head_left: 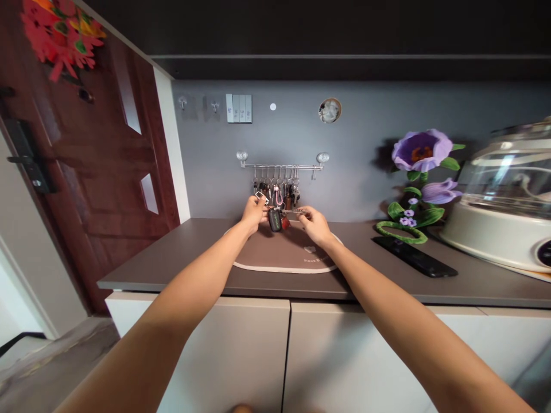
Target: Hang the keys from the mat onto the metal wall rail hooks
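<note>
My left hand (253,213) pinches a bunch of keys, with a silver metal clip (262,198) standing up from its fingers. A black key fob (275,220) and a small red piece (285,222) hang from the bunch between my hands. My right hand (315,225) is closed on a thin metal strip (295,211) that stretches towards the fob; whether it is a key or a chain I cannot tell. Just behind, several key sets (279,189) hang from a clear rail (282,167) on the grey wall.
Below my hands a brown mat (275,255) lies on the counter (172,258). To the right are a black phone (413,256), a purple knitted flower (422,150) and a cream appliance (495,226) with a clear cover. A dark shelf (336,34) overhangs the counter; a red-brown door (107,172) stands left.
</note>
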`<state>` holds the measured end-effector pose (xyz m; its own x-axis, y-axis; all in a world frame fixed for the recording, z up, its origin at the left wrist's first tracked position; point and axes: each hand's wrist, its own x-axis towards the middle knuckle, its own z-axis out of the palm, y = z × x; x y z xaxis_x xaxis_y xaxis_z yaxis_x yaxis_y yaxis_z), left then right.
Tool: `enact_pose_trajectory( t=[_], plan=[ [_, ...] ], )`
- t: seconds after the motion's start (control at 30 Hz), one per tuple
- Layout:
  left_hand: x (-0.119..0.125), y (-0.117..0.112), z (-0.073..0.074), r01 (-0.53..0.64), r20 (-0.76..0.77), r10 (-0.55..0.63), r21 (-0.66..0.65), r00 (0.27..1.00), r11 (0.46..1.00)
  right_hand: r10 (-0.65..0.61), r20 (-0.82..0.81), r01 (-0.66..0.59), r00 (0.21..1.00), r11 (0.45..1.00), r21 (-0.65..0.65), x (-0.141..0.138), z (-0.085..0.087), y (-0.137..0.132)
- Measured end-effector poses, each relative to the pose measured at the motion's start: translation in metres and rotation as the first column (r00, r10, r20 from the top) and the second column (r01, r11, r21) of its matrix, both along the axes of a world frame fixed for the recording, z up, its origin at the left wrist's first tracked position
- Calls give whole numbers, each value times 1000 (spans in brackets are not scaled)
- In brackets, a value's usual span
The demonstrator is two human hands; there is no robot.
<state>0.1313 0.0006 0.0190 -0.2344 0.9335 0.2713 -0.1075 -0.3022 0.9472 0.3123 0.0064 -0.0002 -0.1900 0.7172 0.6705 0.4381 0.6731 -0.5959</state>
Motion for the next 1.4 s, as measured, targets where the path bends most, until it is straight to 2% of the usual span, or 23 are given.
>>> enact_pose_trajectory(
  t=[0.17,0.43,0.7,0.83,0.97,1.23,1.4],
  plan=[
    [2,0,0,35,80,-32,-34,996,999,64,59,-66,996,997,32,-1,-3,1],
    [4,-1,-2,211,201,-205,-5,958,978,139,146,-154,979,984,93,-5,-6,3],
    [5,-1,-5,305,224,-304,31,926,952,186,-31,-185,982,983,9,-8,-8,6],
    [6,-2,-5,342,190,-340,23,921,939,208,-10,-208,978,978,-23,-8,-9,8],
    [7,-4,-3,326,186,-325,26,927,945,211,6,-210,978,977,-24,-6,-9,10],
    [4,-1,-3,198,150,-194,-12,970,980,232,-162,-242,959,969,-46,-5,-4,10],
    [4,1,-6,217,105,-212,-39,972,975,190,-252,-216,949,973,-80,-2,3,3]
  ],
)
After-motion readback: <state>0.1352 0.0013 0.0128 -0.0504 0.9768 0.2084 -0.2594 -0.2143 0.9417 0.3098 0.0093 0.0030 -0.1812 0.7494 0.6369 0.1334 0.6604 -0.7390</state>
